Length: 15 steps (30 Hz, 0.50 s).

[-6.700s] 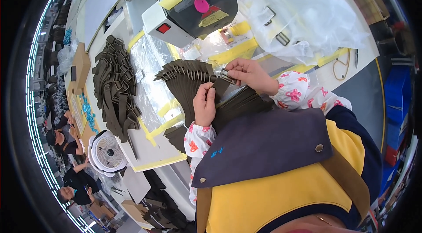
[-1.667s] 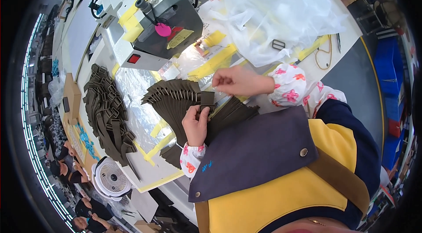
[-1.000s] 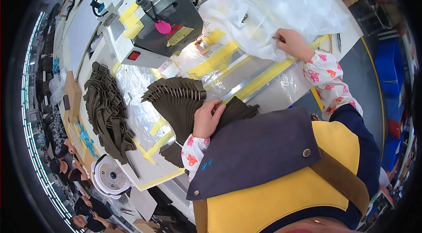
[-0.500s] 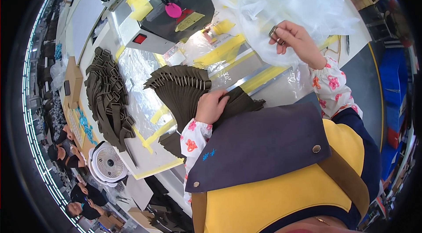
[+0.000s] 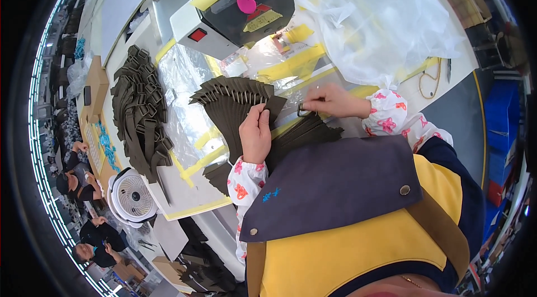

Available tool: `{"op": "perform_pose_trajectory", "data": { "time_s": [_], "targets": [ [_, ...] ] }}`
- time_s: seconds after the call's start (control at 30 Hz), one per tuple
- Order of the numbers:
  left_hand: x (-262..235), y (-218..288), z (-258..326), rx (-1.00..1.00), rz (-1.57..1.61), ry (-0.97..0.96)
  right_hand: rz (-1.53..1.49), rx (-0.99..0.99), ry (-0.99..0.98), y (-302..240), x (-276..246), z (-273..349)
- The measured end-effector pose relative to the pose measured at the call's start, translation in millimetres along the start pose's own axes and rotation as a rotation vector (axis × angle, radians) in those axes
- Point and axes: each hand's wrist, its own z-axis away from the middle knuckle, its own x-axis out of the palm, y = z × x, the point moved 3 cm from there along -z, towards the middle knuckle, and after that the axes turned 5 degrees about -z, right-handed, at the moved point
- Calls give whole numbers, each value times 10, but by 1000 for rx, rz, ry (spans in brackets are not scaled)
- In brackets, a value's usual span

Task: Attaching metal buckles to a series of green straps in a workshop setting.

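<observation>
Between the thumb and fingers of my left hand [image 5: 256, 134], the end of a dark olive webbing strap [image 5: 274, 106] stands up. Just right of it, my right hand [image 5: 335, 101] pinches a small metal buckle [image 5: 301, 111], apart from the strap end. A fanned row of olive straps [image 5: 226, 115], with metal pieces along its upper edge, lies beyond and left of my left hand. More straps [image 5: 305, 136] spread below my right hand, partly covered by the apron over my lap.
A sewing machine [image 5: 246, 11] stands at the far side. Left lies a heap of straps with buckles [image 5: 140, 112], with scissors [image 5: 163, 188] near it. A white fan [image 5: 134, 196] sits past the table's left edge. Clear plastic bags [image 5: 386, 22] cover the far right. Two people work at left.
My right hand has come down and left with the buckle, close to my left hand. My left hand has risen from lying on the straps and now grips one strap end.
</observation>
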Motion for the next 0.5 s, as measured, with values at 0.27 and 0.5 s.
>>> {"op": "perform_pose_trajectory", "data": {
  "time_s": [0.27, 0.5],
  "targets": [
    [6, -3, 95, -23, 100, -78, -509, 238, 28, -155, 172, -279],
    [57, -26, 126, -58, 316, -45, -582, 320, -92, -12, 495, -422]
  ]
}}
